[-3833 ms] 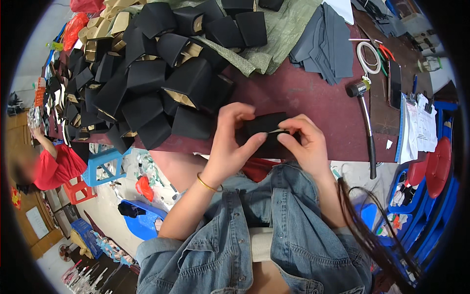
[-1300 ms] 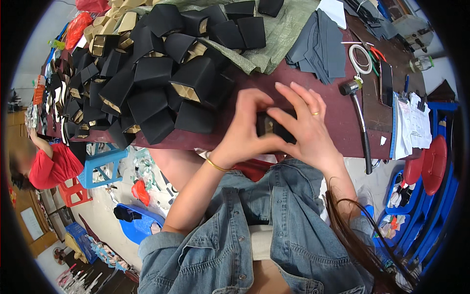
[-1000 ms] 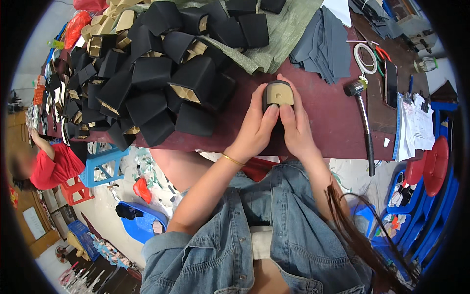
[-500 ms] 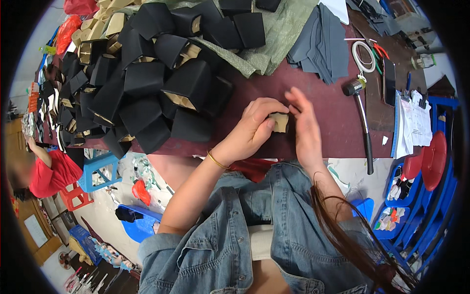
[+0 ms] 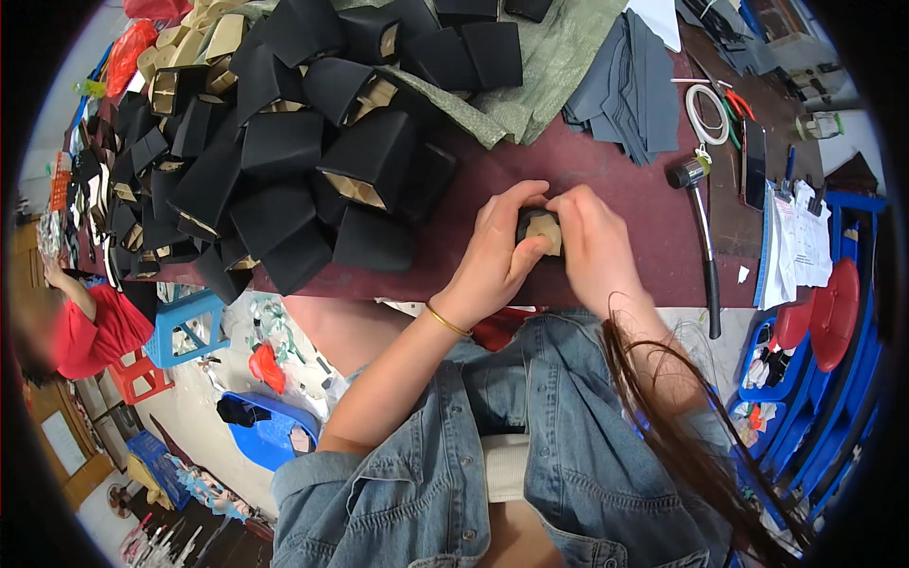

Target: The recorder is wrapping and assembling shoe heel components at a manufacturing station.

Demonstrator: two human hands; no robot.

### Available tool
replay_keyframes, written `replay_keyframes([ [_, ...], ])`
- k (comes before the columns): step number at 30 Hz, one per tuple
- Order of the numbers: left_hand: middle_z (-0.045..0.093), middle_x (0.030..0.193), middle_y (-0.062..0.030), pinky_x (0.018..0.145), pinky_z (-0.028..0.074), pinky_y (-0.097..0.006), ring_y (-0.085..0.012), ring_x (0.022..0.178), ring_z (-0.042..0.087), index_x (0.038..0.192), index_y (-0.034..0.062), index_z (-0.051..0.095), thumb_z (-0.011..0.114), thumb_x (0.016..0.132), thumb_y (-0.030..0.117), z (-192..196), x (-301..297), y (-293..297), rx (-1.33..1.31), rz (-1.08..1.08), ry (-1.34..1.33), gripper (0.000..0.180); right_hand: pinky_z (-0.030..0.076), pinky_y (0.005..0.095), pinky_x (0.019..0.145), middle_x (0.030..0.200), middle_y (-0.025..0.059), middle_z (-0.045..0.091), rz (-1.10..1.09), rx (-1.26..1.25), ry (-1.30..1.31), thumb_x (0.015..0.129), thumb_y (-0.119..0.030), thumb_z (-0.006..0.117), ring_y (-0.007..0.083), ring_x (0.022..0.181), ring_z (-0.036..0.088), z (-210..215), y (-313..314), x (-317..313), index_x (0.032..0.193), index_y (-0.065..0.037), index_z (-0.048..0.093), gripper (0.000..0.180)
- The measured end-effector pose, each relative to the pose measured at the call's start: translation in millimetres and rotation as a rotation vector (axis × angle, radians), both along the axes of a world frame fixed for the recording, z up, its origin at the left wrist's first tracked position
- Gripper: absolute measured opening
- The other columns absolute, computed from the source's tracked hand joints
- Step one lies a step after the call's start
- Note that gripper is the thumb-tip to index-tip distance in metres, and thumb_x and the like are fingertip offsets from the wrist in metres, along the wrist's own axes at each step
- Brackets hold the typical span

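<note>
Head view shows both hands close together over the near edge of the dark red table (image 5: 473, 175). Between them is a small black-and-beige piece (image 5: 543, 230); whether it touches the table, I cannot tell. The left hand (image 5: 496, 248) holds it with curled fingers, the thumb lying at its beige face. The right hand (image 5: 598, 248) is bent narrowly around its three o'clock side, but its grip is hidden. Seen from this piece, a heap of black-covered blocks (image 5: 374, 156) lies toward ten o'clock, a green woven sheet (image 5: 530, 99) at twelve, grey sheets (image 5: 630, 95) at one, and a hammer (image 5: 708, 260) at three.
</note>
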State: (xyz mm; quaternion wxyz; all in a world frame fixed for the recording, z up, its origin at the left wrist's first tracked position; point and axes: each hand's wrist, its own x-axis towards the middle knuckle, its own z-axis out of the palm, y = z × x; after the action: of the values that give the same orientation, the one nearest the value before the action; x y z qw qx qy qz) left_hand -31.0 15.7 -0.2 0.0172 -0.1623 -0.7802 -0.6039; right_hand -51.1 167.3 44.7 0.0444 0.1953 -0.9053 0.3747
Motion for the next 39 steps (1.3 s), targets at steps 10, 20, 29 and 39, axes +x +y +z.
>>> replay_keyframes([
  [10, 0.050, 0.121, -0.0206, 0.098, 0.035, -0.041, -0.0355, 0.112, 0.047, 0.134, -0.0007, 0.032, 0.047, 0.090, 0.054, 0, 0, 5, 0.107, 0.036, -0.010, 0.072, 0.048, 0.0442, 0.071, 0.094, 0.0114, 0.058, 0.630, 0.473, -0.076, 0.084, -0.012, 0.058, 0.0337, 0.095, 0.057, 53, 1, -42, 0.091, -0.003, 0.053, 0.012],
  [20, 0.041, 0.132, -0.0193, 0.103, 0.033, -0.039, -0.0300, 0.120, 0.044, 0.143, -0.0006, 0.018, 0.040, 0.086, 0.065, -8, -6, -3, 0.233, 0.010, -0.061, 0.090, 0.049, 0.0460, 0.074, 0.105, 0.0187, 0.047, 0.161, 0.140, -0.141, 0.071, -0.025, 0.077, 0.0419, 0.092, 0.057, 37, 17, 5, 0.117, 0.000, 0.043, 0.062],
  [29, 0.053, 0.116, -0.0147, 0.093, 0.040, -0.037, -0.0294, 0.108, 0.053, 0.123, 0.0050, 0.049, 0.081, 0.067, 0.032, 68, 7, -32, -0.114, -0.067, 0.059, 0.071, 0.047, 0.0312, 0.084, 0.119, 0.0110, 0.048, 0.148, -0.652, -0.530, 0.080, -0.016, 0.071, 0.0193, 0.093, 0.057, 33, 42, 17, 0.128, -0.001, 0.042, 0.058],
  [39, 0.054, 0.124, -0.0159, 0.099, 0.036, -0.041, -0.0318, 0.119, 0.048, 0.126, 0.0050, 0.053, 0.059, 0.085, 0.050, 147, -41, -298, -1.185, 0.825, 0.281, 0.061, 0.046, 0.0277, 0.062, 0.080, 0.0099, 0.059, -0.076, -0.291, -0.063, 0.085, -0.004, 0.062, 0.0189, 0.070, 0.059, 23, 35, 2, 0.090, 0.001, 0.063, 0.008],
])
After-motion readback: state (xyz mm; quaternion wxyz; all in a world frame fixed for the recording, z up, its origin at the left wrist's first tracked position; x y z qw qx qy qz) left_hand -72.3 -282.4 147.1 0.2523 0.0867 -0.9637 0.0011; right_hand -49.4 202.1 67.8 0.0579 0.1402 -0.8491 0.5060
